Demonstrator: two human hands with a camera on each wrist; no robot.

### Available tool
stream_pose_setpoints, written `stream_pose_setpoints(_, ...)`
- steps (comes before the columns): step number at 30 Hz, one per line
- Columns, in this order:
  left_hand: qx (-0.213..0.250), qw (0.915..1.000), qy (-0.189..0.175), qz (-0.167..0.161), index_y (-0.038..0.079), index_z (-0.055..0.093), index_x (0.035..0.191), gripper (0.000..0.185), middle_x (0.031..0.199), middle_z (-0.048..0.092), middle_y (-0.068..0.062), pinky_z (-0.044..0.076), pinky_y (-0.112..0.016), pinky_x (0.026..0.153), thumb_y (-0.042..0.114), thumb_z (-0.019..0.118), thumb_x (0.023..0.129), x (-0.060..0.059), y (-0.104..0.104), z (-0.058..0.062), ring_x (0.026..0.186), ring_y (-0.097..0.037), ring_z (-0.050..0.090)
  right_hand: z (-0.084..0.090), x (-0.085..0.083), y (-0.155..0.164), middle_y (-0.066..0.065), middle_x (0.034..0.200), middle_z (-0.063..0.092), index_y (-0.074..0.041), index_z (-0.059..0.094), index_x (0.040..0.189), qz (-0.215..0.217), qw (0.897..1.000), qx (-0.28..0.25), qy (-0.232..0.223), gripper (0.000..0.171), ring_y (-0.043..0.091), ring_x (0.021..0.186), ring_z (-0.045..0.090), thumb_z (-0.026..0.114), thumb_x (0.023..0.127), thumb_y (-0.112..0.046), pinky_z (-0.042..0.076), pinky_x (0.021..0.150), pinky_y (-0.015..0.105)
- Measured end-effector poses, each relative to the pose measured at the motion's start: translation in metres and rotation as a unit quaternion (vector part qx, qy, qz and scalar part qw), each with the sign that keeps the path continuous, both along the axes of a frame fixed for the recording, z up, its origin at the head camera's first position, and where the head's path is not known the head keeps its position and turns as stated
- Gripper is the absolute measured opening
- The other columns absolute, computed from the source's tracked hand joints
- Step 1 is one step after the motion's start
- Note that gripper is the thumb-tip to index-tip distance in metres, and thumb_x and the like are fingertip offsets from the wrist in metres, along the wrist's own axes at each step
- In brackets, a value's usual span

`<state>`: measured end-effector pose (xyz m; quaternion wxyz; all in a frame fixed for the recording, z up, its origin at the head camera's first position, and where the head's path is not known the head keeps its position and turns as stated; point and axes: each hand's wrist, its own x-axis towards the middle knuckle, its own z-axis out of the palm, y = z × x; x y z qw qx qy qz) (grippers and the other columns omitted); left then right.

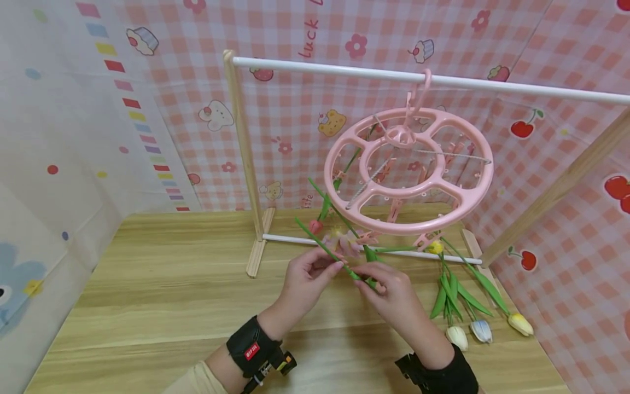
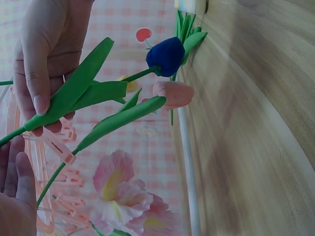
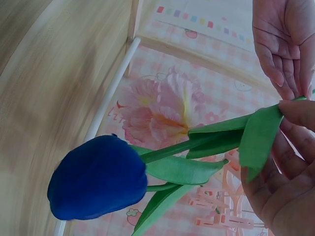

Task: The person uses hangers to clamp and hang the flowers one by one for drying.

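Observation:
A blue artificial tulip with green leaves is pinched by my right hand on its stem. In the head view that stem slants up to the left and the bloom is hidden under my hand. My left hand hovers beside the stem, and the right wrist view shows its fingers relaxed and its palm empty. Both hands sit just below a pink round clip hanger that hangs from a white rod.
A pink peony, a red tulip and a yellow bloom hang from the hanger's clips. White, pale blue and yellow tulips dangle at the right. The wooden rack frame stands on a wooden table.

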<state>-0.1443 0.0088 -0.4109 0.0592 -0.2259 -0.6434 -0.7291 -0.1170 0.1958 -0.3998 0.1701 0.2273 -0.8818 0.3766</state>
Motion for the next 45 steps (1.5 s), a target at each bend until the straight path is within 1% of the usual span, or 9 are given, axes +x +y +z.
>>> stream_pose_setpoints(7, 0.008, 0.9999, 0.009, 0.002, -0.004, 0.064, 0.100, 0.016, 0.095, 0.067, -0.023, 0.059, -0.029, 0.074, 0.003, 0.066, 0.087, 0.000, -0.003, -0.001, 0.085, -0.013, 0.067, -0.003, 0.001, 0.010, -0.004, 0.099, 0.070, -0.015, 0.070, 0.107, 0.019, 0.999, -0.019, 0.025, 0.029, 0.013, 0.083, 0.064, 0.074, 0.081, -0.005, 0.052, 0.061, 0.022)
stream_pose_setpoints(12, 0.022, 0.9997, 0.006, 0.005, -0.006, 0.063, 0.099, 0.016, 0.094, 0.067, -0.027, 0.059, -0.030, 0.073, 0.003, 0.066, 0.086, -0.001, -0.006, -0.002, 0.085, -0.016, 0.068, 0.000, 0.004, 0.016, -0.003, 0.084, 0.069, -0.012, 0.071, 0.096, 0.003, 0.995, -0.045, 0.089, 0.024, 0.009, 0.075, 0.061, 0.073, 0.076, 0.001, 0.048, 0.066, 0.014)
stream_pose_setpoints(15, 0.027, 0.9996, 0.002, 0.008, -0.008, 0.062, 0.099, 0.017, 0.095, 0.066, -0.029, 0.059, -0.033, 0.074, 0.003, 0.066, 0.086, -0.002, -0.008, -0.003, 0.085, -0.014, 0.067, 0.006, 0.006, 0.020, 0.003, 0.075, 0.067, -0.006, 0.071, 0.087, 0.010, 0.983, -0.098, 0.154, 0.016, 0.007, 0.070, 0.058, 0.067, 0.074, 0.004, 0.048, 0.064, 0.013)
stream_pose_setpoints(18, 0.031, 0.9994, -0.006, 0.017, -0.010, 0.061, 0.099, 0.019, 0.096, 0.064, -0.031, 0.059, -0.032, 0.075, 0.002, 0.067, 0.085, -0.001, -0.010, -0.004, 0.085, -0.012, 0.067, 0.013, 0.005, 0.025, 0.009, 0.070, 0.065, 0.006, 0.067, 0.078, 0.024, 0.955, -0.183, 0.234, 0.006, 0.006, 0.065, 0.056, 0.063, 0.076, 0.001, 0.047, 0.061, 0.013)
stream_pose_setpoints(21, 0.032, 0.9989, -0.012, 0.030, -0.011, 0.061, 0.100, 0.019, 0.095, 0.063, -0.031, 0.059, -0.030, 0.075, 0.000, 0.067, 0.084, -0.001, -0.012, -0.005, 0.084, -0.011, 0.066, 0.023, 0.001, 0.031, 0.009, 0.067, 0.062, 0.016, 0.060, 0.073, 0.017, 0.911, -0.291, 0.291, 0.021, 0.006, 0.063, 0.053, 0.062, 0.082, -0.003, 0.045, 0.060, 0.014)
stream_pose_setpoints(26, 0.034, 0.9985, -0.006, 0.042, -0.012, 0.061, 0.099, 0.017, 0.093, 0.063, -0.031, 0.059, -0.027, 0.073, -0.005, 0.065, 0.085, 0.001, -0.016, -0.006, 0.082, -0.006, 0.065, 0.041, -0.009, 0.049, 0.007, 0.074, 0.058, 0.017, 0.055, 0.082, -0.061, 0.838, -0.445, 0.311, 0.015, 0.012, 0.065, 0.053, 0.057, 0.079, 0.003, 0.044, 0.061, 0.017)
stream_pose_setpoints(33, 0.044, 0.9981, -0.008, 0.043, -0.010, 0.061, 0.100, 0.018, 0.092, 0.064, -0.028, 0.058, -0.024, 0.071, 0.000, 0.066, 0.086, 0.003, -0.021, -0.006, 0.082, -0.009, 0.066, 0.061, -0.036, 0.092, 0.008, 0.085, 0.044, -0.002, 0.043, 0.095, -0.195, 0.791, -0.526, 0.243, 0.022, 0.017, 0.077, 0.044, 0.038, 0.082, 0.015, 0.037, 0.067, 0.022)
stream_pose_setpoints(38, 0.048, 0.9978, -0.017, 0.042, -0.010, 0.061, 0.099, 0.017, 0.093, 0.063, -0.029, 0.059, -0.029, 0.073, 0.000, 0.066, 0.086, 0.004, -0.023, -0.006, 0.082, -0.009, 0.066, 0.069, -0.055, 0.122, 0.004, 0.094, 0.043, -0.006, 0.043, 0.100, -0.280, 0.784, -0.527, 0.172, 0.022, 0.013, 0.086, 0.042, 0.038, 0.085, 0.010, 0.037, 0.077, 0.020)
stream_pose_setpoints(45, 0.055, 0.9969, -0.016, 0.054, -0.014, 0.059, 0.099, 0.019, 0.094, 0.061, -0.035, 0.059, -0.027, 0.072, -0.002, 0.065, 0.085, 0.005, -0.031, -0.005, 0.080, -0.012, 0.068, 0.074, -0.075, 0.145, -0.006, 0.117, 0.044, -0.013, 0.042, 0.128, -0.337, 0.816, -0.470, 0.008, 0.034, 0.005, 0.111, 0.040, 0.036, 0.095, -0.007, 0.031, 0.093, 0.013)
